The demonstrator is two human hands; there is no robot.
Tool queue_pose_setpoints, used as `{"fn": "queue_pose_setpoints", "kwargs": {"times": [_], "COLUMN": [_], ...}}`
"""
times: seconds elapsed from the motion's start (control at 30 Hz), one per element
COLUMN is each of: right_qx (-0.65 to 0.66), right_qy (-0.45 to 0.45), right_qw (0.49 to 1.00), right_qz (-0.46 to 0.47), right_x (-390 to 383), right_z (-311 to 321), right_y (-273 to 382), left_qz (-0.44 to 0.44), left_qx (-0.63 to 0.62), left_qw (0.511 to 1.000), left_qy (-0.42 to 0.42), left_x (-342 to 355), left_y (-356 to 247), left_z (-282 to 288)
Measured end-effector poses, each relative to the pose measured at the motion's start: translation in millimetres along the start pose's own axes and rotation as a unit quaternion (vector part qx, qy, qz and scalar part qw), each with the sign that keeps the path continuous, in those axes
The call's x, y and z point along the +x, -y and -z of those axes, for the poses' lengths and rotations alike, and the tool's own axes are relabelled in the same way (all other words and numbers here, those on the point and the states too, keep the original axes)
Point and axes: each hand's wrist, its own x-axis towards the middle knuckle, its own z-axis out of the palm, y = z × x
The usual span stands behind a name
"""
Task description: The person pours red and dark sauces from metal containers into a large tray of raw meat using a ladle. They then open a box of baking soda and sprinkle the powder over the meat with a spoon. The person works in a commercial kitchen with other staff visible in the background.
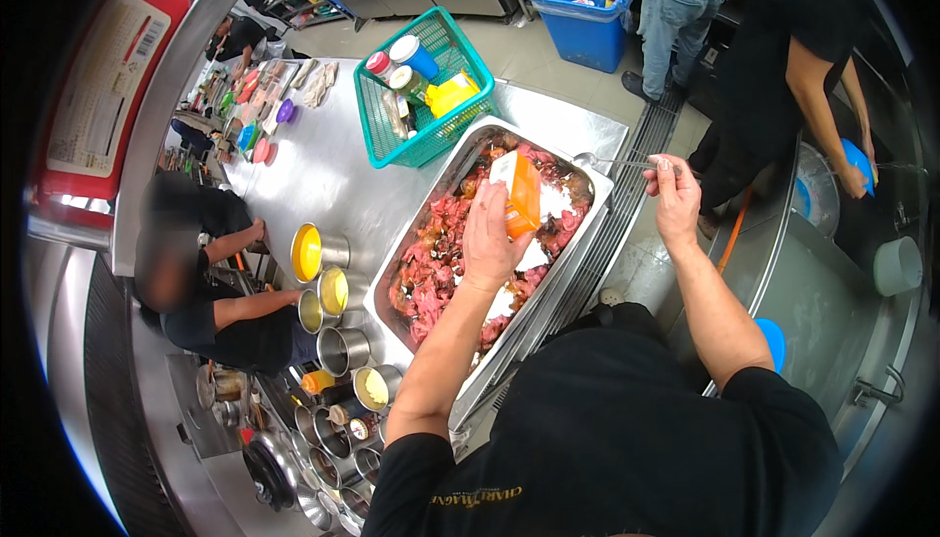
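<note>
My left hand is closed round an orange and white carton, tilted over the deep steel tray. In the tray lies a heap of raw red meat with dark sauce on it. White powder covers part of the meat beside and below the carton. My right hand pinches the handle of a metal spoon just past the tray's right rim. The bowl of the spoon is over the tray's far right corner. I cannot make out whether it holds anything.
A green basket with jars and packets stands on the steel table behind the tray. Several steel pots line the left. One person works at left, another at the right-hand sink. A blue bin stands on the floor beyond.
</note>
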Motion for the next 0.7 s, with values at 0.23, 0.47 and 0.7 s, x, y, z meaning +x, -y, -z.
{"fn": "queue_pose_setpoints", "kwargs": {"times": [0.23,0.47,0.7], "right_qx": [0.009,0.080,0.018], "right_qy": [0.021,0.069,0.179], "right_qw": [0.999,0.978,0.936], "right_qz": [-0.023,-0.181,-0.303], "right_x": [-7.3,-27.1,-74.4], "right_z": [2.4,3.2,4.0], "right_y": [0.1,-23.4,-47.1], "left_qz": [0.057,0.442,0.537], "left_qx": [0.020,-0.476,-0.558], "left_qw": [0.997,0.730,0.575], "left_qy": [-0.040,-0.213,-0.265], "left_x": [16.7,-34.1,-87.9], "left_y": [3.3,28.2,40.0], "left_z": [16.0,19.9,63.1]}}
